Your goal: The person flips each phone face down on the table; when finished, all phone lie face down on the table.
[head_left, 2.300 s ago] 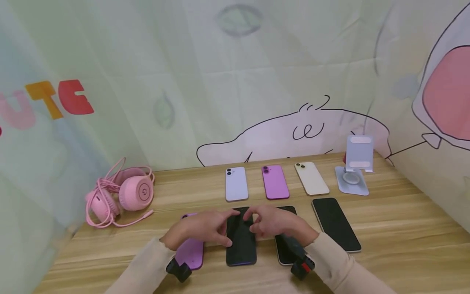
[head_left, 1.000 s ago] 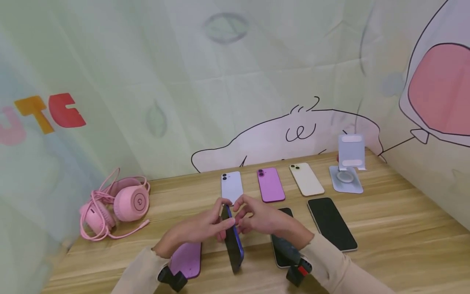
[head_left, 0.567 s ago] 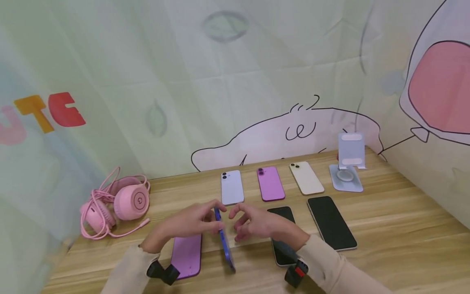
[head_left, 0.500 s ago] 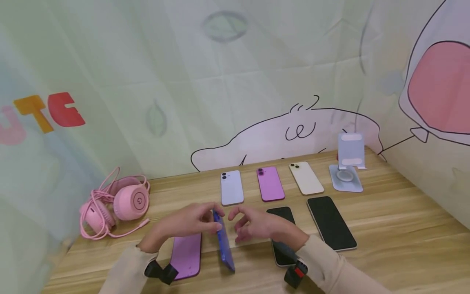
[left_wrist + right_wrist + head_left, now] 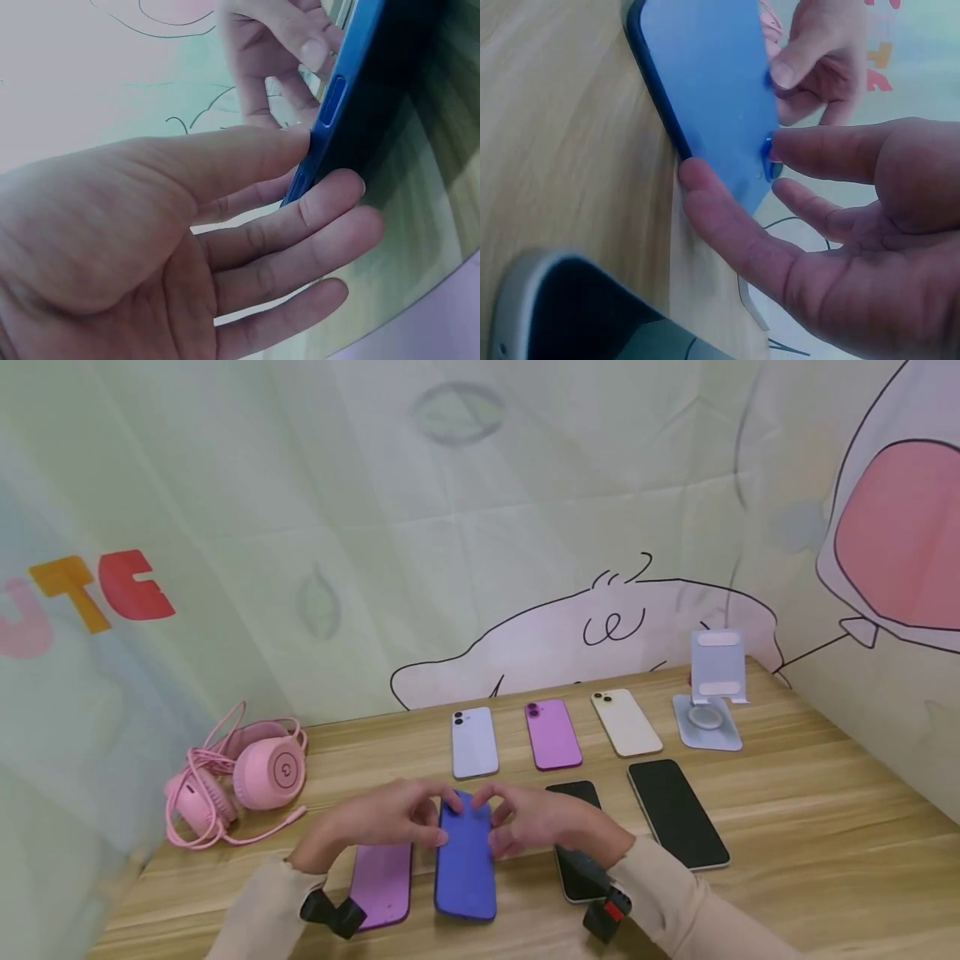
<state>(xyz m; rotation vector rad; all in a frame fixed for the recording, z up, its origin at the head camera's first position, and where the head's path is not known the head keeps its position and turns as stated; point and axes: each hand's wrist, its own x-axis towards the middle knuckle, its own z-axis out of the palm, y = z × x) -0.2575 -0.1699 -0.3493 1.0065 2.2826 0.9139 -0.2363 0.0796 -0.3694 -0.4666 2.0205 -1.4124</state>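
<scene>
A blue-backed phone (image 5: 467, 868) is at the front middle of the table, back side up in the head view. Its far end is between my two hands. My left hand (image 5: 382, 814) pinches the left long edge, thumb on the side by the buttons, fingertips lower down in the left wrist view (image 5: 247, 225). That view also shows the phone's dark underside (image 5: 375, 90), raised off the table. My right hand (image 5: 543, 820) grips the right edge at the far end, thumb near the camera bump (image 5: 769, 159) and fingertips at the lower edge. Hands partly cover the far end.
A purple phone (image 5: 384, 885) lies left, two dark-screened phones (image 5: 581, 868) (image 5: 678, 814) right. Behind lie light-blue (image 5: 475, 743), purple (image 5: 553, 735) and cream (image 5: 627, 724) phones. A blue phone stand (image 5: 717, 668) is back right, pink headphones (image 5: 270, 768) left.
The phone lay screen up, then was lifted on edge and turned over by the left hand. Now its blue back faces up. The right hand has come in to its right edge.
</scene>
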